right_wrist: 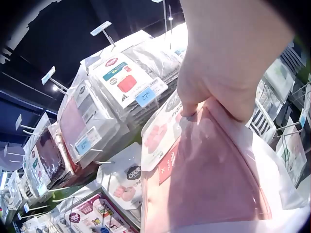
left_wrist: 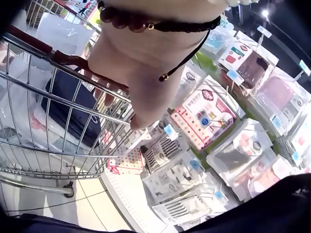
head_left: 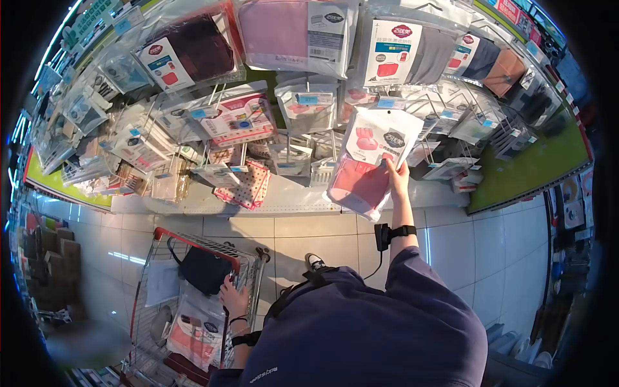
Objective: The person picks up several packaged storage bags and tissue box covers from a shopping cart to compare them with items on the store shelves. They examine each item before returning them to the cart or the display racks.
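Gripping pink package [head_left: 367, 170], tiled floor [head_left: 316, 229], stocked shelving [head_left: 290, 204]

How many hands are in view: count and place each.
2 in the head view: the right hand, right of centre, holds a pink pack; the left hand, lower left, grips the shopping cart. None seems hidden.

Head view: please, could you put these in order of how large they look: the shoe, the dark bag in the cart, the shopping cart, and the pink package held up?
1. Shopping cart
2. Pink package
3. Dark bag
4. Shoe

This is apparent size only.
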